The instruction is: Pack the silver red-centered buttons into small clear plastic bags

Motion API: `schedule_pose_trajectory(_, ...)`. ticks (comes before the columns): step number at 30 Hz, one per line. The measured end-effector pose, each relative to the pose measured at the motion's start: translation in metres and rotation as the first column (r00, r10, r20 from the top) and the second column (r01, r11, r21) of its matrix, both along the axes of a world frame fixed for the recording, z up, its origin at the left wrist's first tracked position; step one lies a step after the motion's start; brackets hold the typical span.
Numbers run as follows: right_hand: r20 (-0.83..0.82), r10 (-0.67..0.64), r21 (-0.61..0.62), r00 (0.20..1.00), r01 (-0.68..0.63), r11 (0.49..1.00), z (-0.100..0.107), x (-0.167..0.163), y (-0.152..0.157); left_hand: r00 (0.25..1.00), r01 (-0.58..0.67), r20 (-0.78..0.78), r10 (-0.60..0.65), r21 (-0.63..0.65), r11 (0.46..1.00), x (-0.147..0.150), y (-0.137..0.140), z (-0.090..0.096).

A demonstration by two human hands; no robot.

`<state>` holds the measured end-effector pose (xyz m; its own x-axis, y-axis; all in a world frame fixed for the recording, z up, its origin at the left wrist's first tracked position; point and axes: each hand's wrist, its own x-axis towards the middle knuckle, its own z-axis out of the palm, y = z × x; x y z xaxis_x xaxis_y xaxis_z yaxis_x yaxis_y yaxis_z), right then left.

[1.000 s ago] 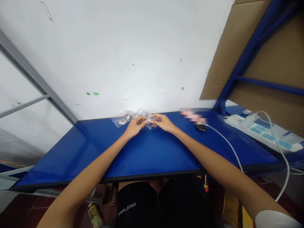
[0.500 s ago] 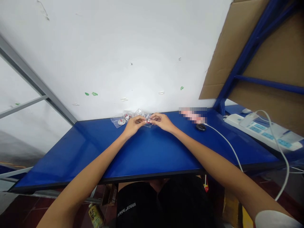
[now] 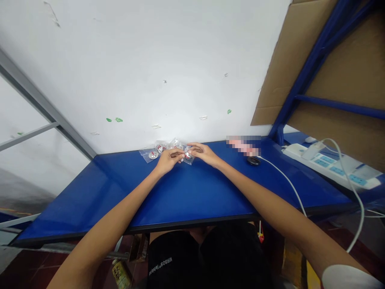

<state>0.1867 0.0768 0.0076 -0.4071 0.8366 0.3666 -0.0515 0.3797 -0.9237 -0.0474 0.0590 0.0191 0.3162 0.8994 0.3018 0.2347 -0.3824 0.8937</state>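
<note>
Near the back edge of the blue table, both my hands meet at a small clear plastic bag (image 3: 189, 159) with something silver and red in it. My left hand (image 3: 170, 159) pinches the bag's left side, fingers closed. From the right, my right hand (image 3: 202, 153) grips its upper part between thumb and fingers. Just left of my hands lie more clear bags, one with a round silver piece bearing a red mark (image 3: 153, 155), another with a similar piece (image 3: 161, 148). A further bag (image 3: 177, 143) sits behind my left hand, partly hidden.
A black round object (image 3: 253, 161) and a blurred-out pinkish patch (image 3: 243, 146) are on the blue table (image 3: 192, 196), right of my hands. A white power strip (image 3: 331, 166) with cables runs along the right side. The white wall (image 3: 186, 60) rises behind the table.
My fingers have shifted slightly on the small bag, and more of its lower part shows below them now. The other bags stay where they were; the view has moved a little.
</note>
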Motion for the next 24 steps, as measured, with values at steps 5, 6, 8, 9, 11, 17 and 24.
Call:
schedule_pose_trajectory(5, -0.008, -0.105, 0.059, 0.994, 0.105, 0.993, -0.003, -0.002, 0.003, 0.999, 0.014, -0.031, -0.015, -0.015, 1.0, 0.004, -0.002, -0.003)
schedule_pose_trajectory(6, -0.011, -0.126, 0.073, 0.992, 0.127, 0.989, -0.003, -0.002, 0.003, 1.0, 0.009, -0.028, -0.009, -0.021, 1.0, 0.005, -0.003, -0.003)
schedule_pose_trajectory(8, -0.016, -0.165, 0.107, 0.986, 0.166, 0.98, -0.002, -0.003, 0.0, 1.0, -0.008, -0.015, 0.007, -0.031, 0.999, 0.007, -0.005, -0.002)
schedule_pose_trajectory(9, -0.016, -0.185, 0.127, 0.983, 0.185, 0.974, -0.001, -0.004, -0.002, 1.0, -0.016, -0.008, 0.016, -0.034, 0.999, 0.007, -0.006, -0.001)
schedule_pose_trajectory(11, -0.015, -0.22, 0.163, 0.975, 0.22, 0.962, 0.002, -0.005, -0.007, 1.0, -0.027, 0.004, 0.027, -0.031, 0.999, 0.008, -0.007, 0.001)
schedule_pose_trajectory(17, -0.01, -0.288, 0.175, 0.958, 0.285, 0.942, 0.009, -0.006, -0.015, 0.999, -0.028, -0.029, 0.029, 0.037, 0.999, 0.005, -0.006, -0.001)
schedule_pose_trajectory(24, 0.188, -0.221, 0.311, 0.957, 0.155, 0.938, 0.006, -0.002, -0.008, 0.945, -0.01, -0.305, 0.117, 0.33, 0.944, 0.001, -0.006, -0.001)
